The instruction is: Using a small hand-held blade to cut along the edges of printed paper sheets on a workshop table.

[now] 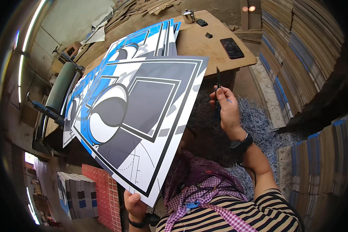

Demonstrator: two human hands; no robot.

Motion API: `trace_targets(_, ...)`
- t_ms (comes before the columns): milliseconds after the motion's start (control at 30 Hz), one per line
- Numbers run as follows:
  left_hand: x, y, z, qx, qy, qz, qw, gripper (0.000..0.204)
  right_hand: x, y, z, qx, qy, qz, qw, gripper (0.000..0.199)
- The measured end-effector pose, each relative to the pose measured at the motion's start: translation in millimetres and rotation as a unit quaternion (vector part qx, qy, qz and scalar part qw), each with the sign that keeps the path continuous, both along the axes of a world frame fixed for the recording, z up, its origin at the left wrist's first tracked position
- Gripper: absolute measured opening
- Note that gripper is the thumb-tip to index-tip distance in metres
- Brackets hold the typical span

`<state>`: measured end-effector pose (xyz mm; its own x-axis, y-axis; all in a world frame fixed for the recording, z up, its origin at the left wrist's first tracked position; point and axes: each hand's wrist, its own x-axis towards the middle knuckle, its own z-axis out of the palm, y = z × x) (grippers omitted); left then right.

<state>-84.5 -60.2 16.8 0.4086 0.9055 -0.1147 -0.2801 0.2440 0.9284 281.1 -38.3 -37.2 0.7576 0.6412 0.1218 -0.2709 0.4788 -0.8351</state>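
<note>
A large printed board in blue, grey, white and black slants across the middle, its far part over other printed boards on the table. My left hand grips its near lower corner, thumb on top and fingers mostly hidden beneath. To the right of the board, my right hand is closed around a black knife, its slim pointed end upward. The knife stands apart from the board's edge. Part of its handle is hidden by my fingers.
On the wooden table lie a phone, a black clip, a small black object and a metal cup. A roller machine stands left. Paper shreds cover the floor; board stacks line the right.
</note>
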Motion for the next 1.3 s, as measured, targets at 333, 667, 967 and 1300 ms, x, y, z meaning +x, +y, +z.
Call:
trace_targets(333,20,-9,-8,0.045,-0.003,0.000,0.999,0.066,-37,-22,8,-0.101,-0.202,-0.060,0.972,0.036)
trace_targets(667,23,-6,-7,0.038,-0.003,-0.011,0.999,0.065,-51,-24,5,-0.118,-0.183,-0.010,0.976,0.036)
trace_targets(967,26,-7,-7,0.035,0.019,0.001,0.999,0.067,-42,-20,6,-0.129,-0.167,-0.014,0.977,0.034)
trace_targets(1300,24,-7,-7,0.034,0.029,0.008,0.999,0.065,-20,1,2,-0.112,-0.189,-0.055,0.974,0.033)
